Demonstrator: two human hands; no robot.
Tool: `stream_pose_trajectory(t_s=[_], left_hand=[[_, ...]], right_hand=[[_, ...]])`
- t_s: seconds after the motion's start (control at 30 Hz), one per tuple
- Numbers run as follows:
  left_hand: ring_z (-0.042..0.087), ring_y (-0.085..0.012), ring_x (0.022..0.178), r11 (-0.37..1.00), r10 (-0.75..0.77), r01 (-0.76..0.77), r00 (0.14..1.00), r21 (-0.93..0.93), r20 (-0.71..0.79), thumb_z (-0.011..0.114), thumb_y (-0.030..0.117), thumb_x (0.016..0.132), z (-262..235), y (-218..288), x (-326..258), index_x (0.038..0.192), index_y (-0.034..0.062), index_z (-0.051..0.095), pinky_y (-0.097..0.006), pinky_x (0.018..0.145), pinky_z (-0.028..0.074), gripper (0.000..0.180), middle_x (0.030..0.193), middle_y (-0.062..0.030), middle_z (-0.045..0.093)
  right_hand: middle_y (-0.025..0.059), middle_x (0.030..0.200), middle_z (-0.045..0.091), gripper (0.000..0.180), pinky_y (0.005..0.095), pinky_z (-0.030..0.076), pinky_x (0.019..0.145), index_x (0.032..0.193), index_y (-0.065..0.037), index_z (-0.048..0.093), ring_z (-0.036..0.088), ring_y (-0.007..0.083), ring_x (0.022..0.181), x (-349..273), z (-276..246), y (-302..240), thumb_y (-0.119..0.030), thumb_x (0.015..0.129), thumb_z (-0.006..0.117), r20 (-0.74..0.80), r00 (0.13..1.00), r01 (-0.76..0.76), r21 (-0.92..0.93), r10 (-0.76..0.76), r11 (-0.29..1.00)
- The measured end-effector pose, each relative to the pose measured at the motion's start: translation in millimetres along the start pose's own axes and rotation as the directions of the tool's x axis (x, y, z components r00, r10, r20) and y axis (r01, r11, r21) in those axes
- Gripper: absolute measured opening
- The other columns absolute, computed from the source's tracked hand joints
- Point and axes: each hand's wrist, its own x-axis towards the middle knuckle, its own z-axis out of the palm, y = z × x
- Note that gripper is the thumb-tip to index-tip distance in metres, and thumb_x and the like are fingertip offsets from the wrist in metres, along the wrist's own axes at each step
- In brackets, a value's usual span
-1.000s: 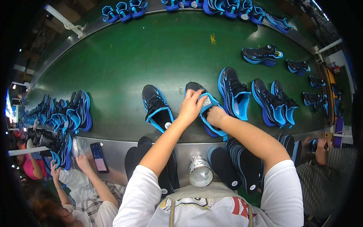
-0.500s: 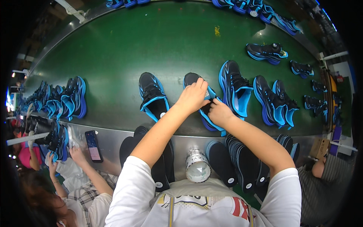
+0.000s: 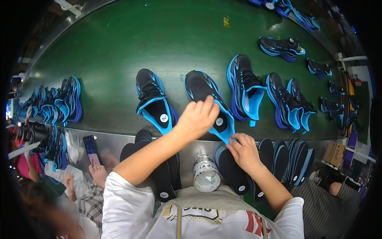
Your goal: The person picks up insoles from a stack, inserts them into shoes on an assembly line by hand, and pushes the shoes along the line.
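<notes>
A black-and-blue sneaker [image 3: 199, 85] lies toe away from me on the green belt, its mouth facing me. My left hand [image 3: 199, 117] is closed on the sneaker's tongue and left side, partly covering the opening. With bent fingers, my right hand [image 3: 244, 150] pinches the bright blue heel collar. Inside the opening shows a black insole [image 3: 220, 124] with a round white label. To the left stands a matching sneaker [image 3: 150, 85], also with a labelled insole inside. Another sneaker [image 3: 241, 73] is close on the right.
Black insoles [image 3: 230, 169] stand in stacks along the metal edge [image 3: 191, 149], on both sides of a clear jar [image 3: 207, 179]. More sneakers [image 3: 278, 101] line the green belt [image 3: 159, 36]. At left, a co-worker's hand [image 3: 98, 174] touches a phone [image 3: 91, 147].
My right hand has moved from the sneaker's opening down to its heel. My left hand has dropped slightly, and the insole now shows. At left, the co-worker's hand has come to the phone.
</notes>
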Motion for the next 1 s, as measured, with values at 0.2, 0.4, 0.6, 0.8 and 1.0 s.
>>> stream_pose_trajectory(t_s=[0.2,0.4,0.6,0.8,1.0], left_hand=[[0.053,-0.0169,0.073,0.981,0.083,-0.125,0.962,0.150,0.259,0.051,0.015,0.069,14.0,-28.9,17.9,0.083,0.0030,0.055,-0.028,0.063,0.043,0.020,0.117,-0.0205,0.046],[0.056,-0.0199,0.063,0.767,-0.120,0.220,0.972,-0.603,0.201,0.054,0.006,0.068,-35.6,-54.0,53.2,0.062,0.0000,0.049,-0.029,0.056,0.045,0.010,0.113,-0.0195,0.052],[0.043,-0.0139,0.049,0.423,0.122,0.300,0.916,-0.855,0.382,0.054,0.005,0.061,-55.9,-4.8,82.1,0.062,0.0045,0.042,-0.030,0.047,0.037,0.011,0.053,-0.0060,0.046],[0.058,-0.0198,0.060,0.933,0.307,-0.348,0.620,-0.097,0.722,0.053,0.016,0.070,32.2,6.1,36.7,0.075,0.0067,0.059,-0.033,0.050,0.042,0.011,0.064,-0.0052,0.058],[0.056,-0.0158,0.066,0.825,0.477,-0.524,0.448,-0.210,0.756,0.055,0.019,0.069,41.6,-6.9,51.5,0.077,0.0099,0.062,-0.029,0.051,0.036,0.014,0.074,-0.0014,0.058]], right_hand=[[0.0080,0.092,0.055,0.019,0.0359,0.043,0.070,0.084,-0.002,0.059,0.053,0.0261,0.083,27.0,3.4,-6.0,-0.017,0.073,0.063,-0.099,0.986,-0.117,0.189,0.137,0.975],[0.0110,0.092,0.052,0.024,0.0363,0.044,0.068,0.090,-0.002,0.057,0.053,0.0267,0.080,13.4,3.6,-4.1,-0.012,0.070,0.065,-0.262,0.953,-0.082,0.261,0.152,0.962],[0.0097,0.085,0.050,0.022,0.0342,0.042,0.063,0.086,-0.002,0.057,0.051,0.0244,0.072,10.6,5.4,1.9,-0.007,0.068,0.067,-0.269,0.944,-0.108,0.290,0.189,0.951],[0.0091,0.072,0.048,0.017,0.0295,0.038,0.049,0.073,-0.001,0.057,0.048,0.0209,0.058,17.6,0.9,-3.2,0.002,0.063,0.071,-0.216,0.966,-0.085,0.263,0.144,0.961],[0.0063,0.073,0.049,0.016,0.0311,0.036,0.052,0.072,-0.004,0.059,0.048,0.0201,0.060,19.8,5.3,7.4,-0.004,0.062,0.072,-0.120,0.966,-0.171,0.360,0.228,0.917]])
